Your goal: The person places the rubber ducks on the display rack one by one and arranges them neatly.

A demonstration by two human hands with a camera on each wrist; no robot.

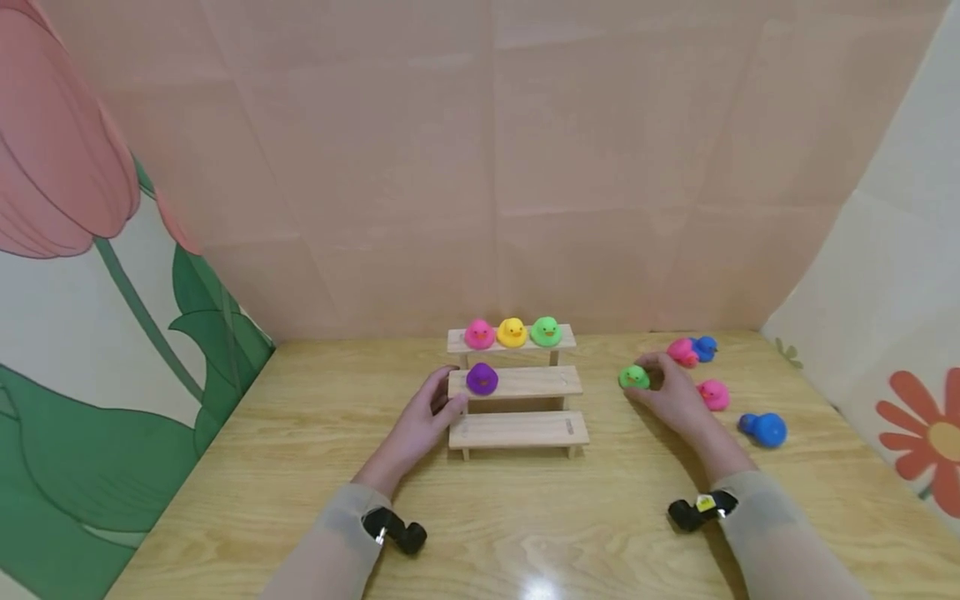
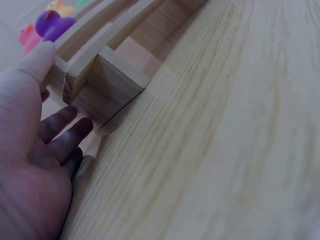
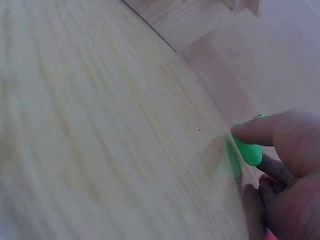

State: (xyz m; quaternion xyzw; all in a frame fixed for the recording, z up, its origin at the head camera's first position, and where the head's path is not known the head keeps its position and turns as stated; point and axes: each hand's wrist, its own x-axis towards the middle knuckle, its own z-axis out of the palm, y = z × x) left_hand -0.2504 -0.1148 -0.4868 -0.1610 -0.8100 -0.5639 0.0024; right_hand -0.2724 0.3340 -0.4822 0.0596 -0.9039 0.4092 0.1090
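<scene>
A three-step wooden stand [image 1: 525, 429] is on the table. My left hand [image 1: 429, 421] holds its left end at the middle step, thumb in front and index finger behind. Beside that thumb, a purple rubber duck [image 1: 482, 379] sits on the middle step. Along the top step stand a pink duck [image 1: 480, 334], a yellow duck [image 1: 513, 332] and a green duck [image 1: 547, 332]. To the right of the stand, my right hand [image 1: 671, 396] pinches another green duck [image 3: 248, 150] between thumb and fingers, close over the tabletop.
Right of my right hand lie a pink duck [image 1: 715, 395] and a blue duck [image 1: 768, 430] tipped over. Farther back, a pinkish-red duck [image 1: 682, 352] touches a blue one [image 1: 705, 348]. A pink-brown backdrop [image 1: 495, 167] rises behind the table [image 1: 315, 433].
</scene>
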